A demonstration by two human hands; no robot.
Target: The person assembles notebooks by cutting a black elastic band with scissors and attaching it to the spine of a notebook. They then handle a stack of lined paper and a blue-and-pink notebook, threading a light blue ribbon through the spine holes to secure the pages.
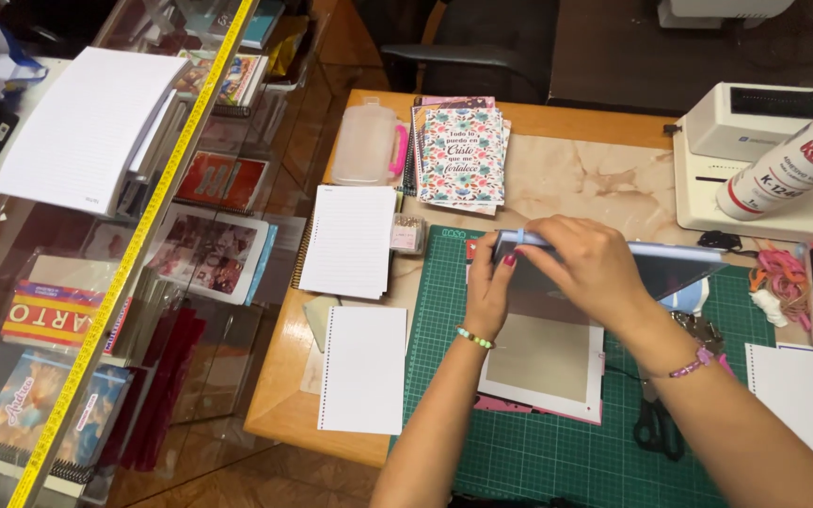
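Gripping a pale blue sheet (613, 252) at its left end, both hands work over the green cutting mat (519, 452) on the wooden bench (284, 414). The left hand (489, 287) has its fingers (510, 256) closed on the sheet's left corner, thumb below and fingertips above. The right hand (587, 263) lies over the same end, fingers curled down and pressing on the upper edge just beside the left fingertips. The sheet is lifted off the mat and runs from the hands toward the right.

Under the hands lies a beige card with a white border (546, 362), flat on the mat. Black-handled scissors (656, 423) rest on the mat to the right of the card, partly under the right forearm.

Left of the mat, two punched white pages (364, 367) lie on the bench, one above the other. Behind them stand a clear plastic box (364, 141) and a stack of floral notebook covers (461, 155). A white printer (755, 160) sits at the far right, with a white glue bottle (792, 160) in front of it. A yellow measuring tape (134, 245) runs along the glass counter to the left.
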